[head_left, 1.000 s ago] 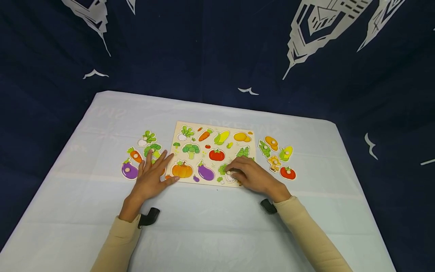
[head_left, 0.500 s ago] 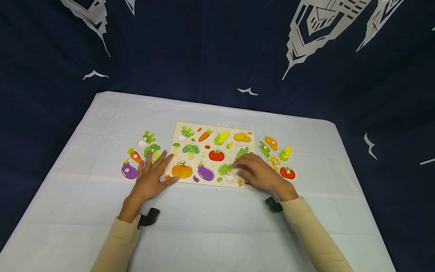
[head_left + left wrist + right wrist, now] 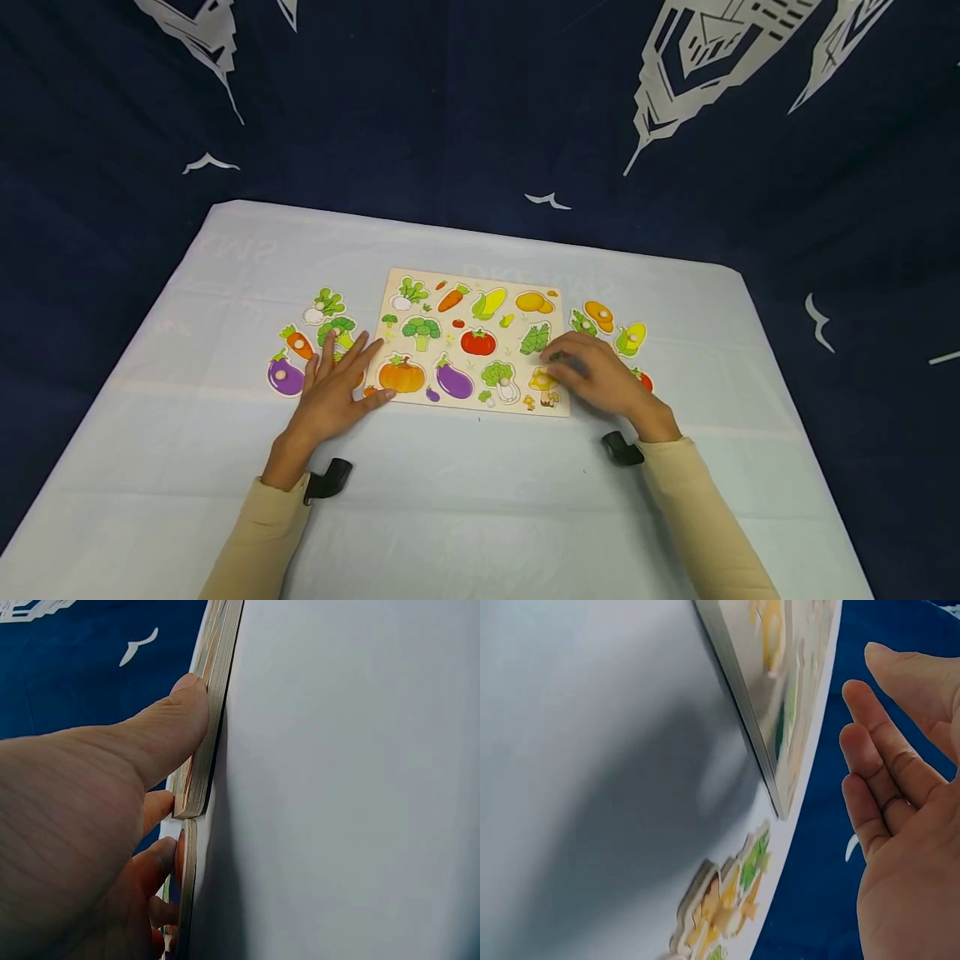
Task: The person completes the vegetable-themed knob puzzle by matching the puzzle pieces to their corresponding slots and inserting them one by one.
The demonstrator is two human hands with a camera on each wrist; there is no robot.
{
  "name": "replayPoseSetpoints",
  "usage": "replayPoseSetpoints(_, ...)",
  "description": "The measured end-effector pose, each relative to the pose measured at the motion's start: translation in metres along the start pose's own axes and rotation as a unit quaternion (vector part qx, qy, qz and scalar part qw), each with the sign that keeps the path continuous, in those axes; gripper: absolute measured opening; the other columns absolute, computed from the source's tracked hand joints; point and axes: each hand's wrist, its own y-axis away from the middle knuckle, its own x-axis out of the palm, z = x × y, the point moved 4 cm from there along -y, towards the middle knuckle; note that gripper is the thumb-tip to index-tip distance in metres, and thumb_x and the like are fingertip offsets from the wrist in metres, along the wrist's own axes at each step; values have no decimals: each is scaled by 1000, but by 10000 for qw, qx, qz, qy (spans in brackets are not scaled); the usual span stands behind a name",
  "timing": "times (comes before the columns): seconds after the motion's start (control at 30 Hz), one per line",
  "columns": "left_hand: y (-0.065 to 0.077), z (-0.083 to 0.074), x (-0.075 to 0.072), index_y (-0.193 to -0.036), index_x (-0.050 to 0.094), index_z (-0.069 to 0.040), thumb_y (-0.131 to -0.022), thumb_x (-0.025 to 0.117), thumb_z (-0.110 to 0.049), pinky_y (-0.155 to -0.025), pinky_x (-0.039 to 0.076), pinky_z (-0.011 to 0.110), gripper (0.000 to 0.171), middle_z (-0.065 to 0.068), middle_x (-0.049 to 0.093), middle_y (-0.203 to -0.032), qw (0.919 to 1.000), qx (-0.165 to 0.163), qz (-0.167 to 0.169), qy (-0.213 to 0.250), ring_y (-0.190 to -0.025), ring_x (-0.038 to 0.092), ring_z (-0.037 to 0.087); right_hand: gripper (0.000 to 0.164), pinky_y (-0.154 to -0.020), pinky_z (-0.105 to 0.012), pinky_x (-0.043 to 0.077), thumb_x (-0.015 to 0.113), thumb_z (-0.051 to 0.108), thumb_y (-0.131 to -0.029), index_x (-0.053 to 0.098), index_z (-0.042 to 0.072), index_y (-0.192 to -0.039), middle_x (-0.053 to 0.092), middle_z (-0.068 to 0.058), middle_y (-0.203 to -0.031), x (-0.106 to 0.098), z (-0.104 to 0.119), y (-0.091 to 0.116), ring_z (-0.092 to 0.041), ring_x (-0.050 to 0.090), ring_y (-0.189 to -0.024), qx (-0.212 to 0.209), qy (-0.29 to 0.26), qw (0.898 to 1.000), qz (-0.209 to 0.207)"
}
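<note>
A wooden vegetable puzzle board (image 3: 392, 338) lies on the table. My left hand (image 3: 336, 396) rests on its left edge, fingers spread, with the thumb along the near edge in the left wrist view. Other fingers of that hand lie over loose pieces beside the board. The leafy cabbage piece (image 3: 505, 382), with a knob, sits in its place in the board's near row. My right hand (image 3: 598, 379) hovers over the board's right edge near the printed mushroom (image 3: 543, 380). Its fingers are loosely bent and hold nothing in the right wrist view.
Left of the board lie turnip (image 3: 322, 308), broccoli (image 3: 339, 332), carrot (image 3: 297, 342) and eggplant (image 3: 286, 375) pieces. On the right are potato (image 3: 598, 315), corn (image 3: 631, 338) and tomato (image 3: 642, 379) pieces; a mushroom piece (image 3: 724, 911) is hidden behind my right hand in the head view.
My right hand has let go of the cabbage piece's knob and moved right, uncovering the cabbage and the printed mushroom. The left hand has stayed in place.
</note>
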Motion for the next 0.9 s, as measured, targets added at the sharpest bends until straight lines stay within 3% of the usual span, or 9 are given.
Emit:
replayPoseSetpoints(0.37,-1,2,1,-158,31,-15,-90,72,-38,-118,-13,65,82,15,19,-167,10000,-18,0,-5,-153,-16,42,19,-102,-45,45,72,12,-92,71,13,-111,68,2,-118,-9,-11,6,-20,58,-116,263,-51,9996,53)
replayPoseSetpoints(0.63,-1,0,0,-158,32,-14,-90,72,-37,-118,-14,65,82,16,19,-167,10000,-4,26,38,-153,-17,42,15,-97,-45,47,72,13,-93,73,12,-108,70,-1,-115,-19,-21,13,-22,60,-114,277,88,9994,-182)
replayPoseSetpoints(0.9,-1,0,-1,-158,31,-14,-90,72,-37,-118,-13,65,82,15,19,-167,10000,-24,42,-7,-153,-16,43,15,-100,-50,46,70,1,-91,73,7,-104,71,-8,-115,-30,-34,21,-27,61,-113,244,175,9990,-325)
